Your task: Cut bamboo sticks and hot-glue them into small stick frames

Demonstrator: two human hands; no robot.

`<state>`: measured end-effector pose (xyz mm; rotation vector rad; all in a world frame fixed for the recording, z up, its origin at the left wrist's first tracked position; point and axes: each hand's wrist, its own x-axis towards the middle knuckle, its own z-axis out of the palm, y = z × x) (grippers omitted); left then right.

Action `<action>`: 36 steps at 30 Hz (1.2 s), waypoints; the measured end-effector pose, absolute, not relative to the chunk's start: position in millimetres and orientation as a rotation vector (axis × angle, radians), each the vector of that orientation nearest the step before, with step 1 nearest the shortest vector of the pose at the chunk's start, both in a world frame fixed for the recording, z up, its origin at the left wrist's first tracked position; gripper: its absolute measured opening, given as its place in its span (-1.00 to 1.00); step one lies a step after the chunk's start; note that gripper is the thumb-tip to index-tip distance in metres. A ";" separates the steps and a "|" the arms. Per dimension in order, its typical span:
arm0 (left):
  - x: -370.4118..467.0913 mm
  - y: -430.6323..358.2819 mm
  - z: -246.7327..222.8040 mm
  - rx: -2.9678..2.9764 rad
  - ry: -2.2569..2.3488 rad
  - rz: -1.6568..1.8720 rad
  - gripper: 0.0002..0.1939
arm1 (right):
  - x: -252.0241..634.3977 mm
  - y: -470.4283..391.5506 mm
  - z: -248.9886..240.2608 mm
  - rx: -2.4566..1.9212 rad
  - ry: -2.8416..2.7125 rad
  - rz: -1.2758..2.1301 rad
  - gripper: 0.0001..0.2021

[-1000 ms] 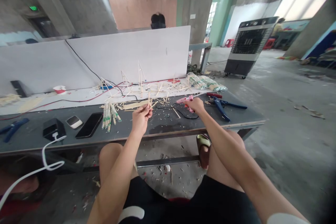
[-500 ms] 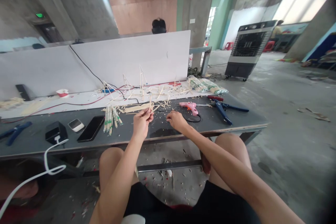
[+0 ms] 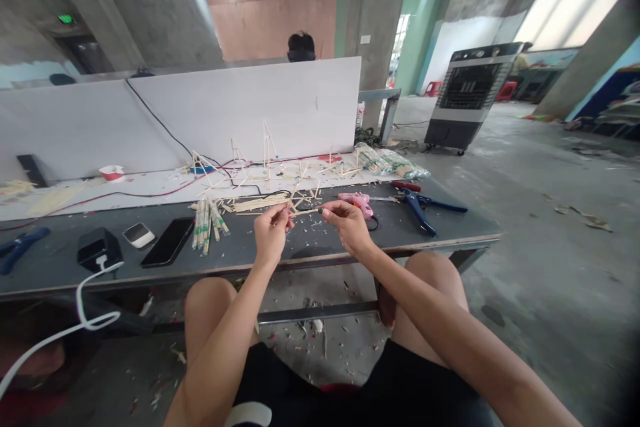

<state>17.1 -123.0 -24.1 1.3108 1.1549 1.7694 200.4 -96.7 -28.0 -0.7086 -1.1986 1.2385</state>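
Observation:
My left hand (image 3: pixel 271 232) is closed in a pinch on a thin wooden stick (image 3: pixel 306 212) that stretches sideways towards my right hand. Another slim stick rises from the same fingertips, against a background of loose sticks. My right hand (image 3: pixel 349 225) is closed too, thumb and finger pinching a small dark piece (image 3: pixel 321 210) at the stick's right end; what it is exactly, I cannot make out. Just behind the right hand lies a pink glue gun (image 3: pixel 361 200). A pile of loose wooden sticks (image 3: pixel 257 203) lies beyond the left hand.
Wrapped stick bundles (image 3: pixel 204 227), a black phone (image 3: pixel 169 241), a white-faced device (image 3: pixel 139 235) and a black box with a white cable (image 3: pixel 100 250) are on the left. Blue cutters (image 3: pixel 419 210) lie right. Small stick frames (image 3: pixel 269 150) stand by the white partition (image 3: pixel 225 113).
My right hand has risen slightly from the tabletop and now pinches a small dark piece against a stick. That stick now spans between both hands. The view has shifted a little.

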 end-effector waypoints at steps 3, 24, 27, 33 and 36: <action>17.1 -121.3 -25.9 1.328 1.174 1.766 -0.65 | 199.6 -97.0 -26.8 -0.674 -1.159 1.287 -0.70; 10.6 -117.1 -33.1 1.536 1.383 1.741 -0.64 | 205.9 -97.8 -25.3 -0.731 -1.301 1.009 -0.82; 10.4 -117.3 -32.7 1.546 1.389 1.744 -0.65 | 206.4 -98.2 -25.5 -0.727 -1.327 0.972 -0.83; 9.9 -117.4 -33.5 1.566 1.391 1.746 -0.67 | 206.3 -97.7 -27.0 -0.741 -1.350 0.948 -0.84; 9.8 -117.6 -33.3 1.573 1.399 1.748 -0.67 | 206.4 -97.5 -27.3 -0.746 -1.356 0.946 -0.83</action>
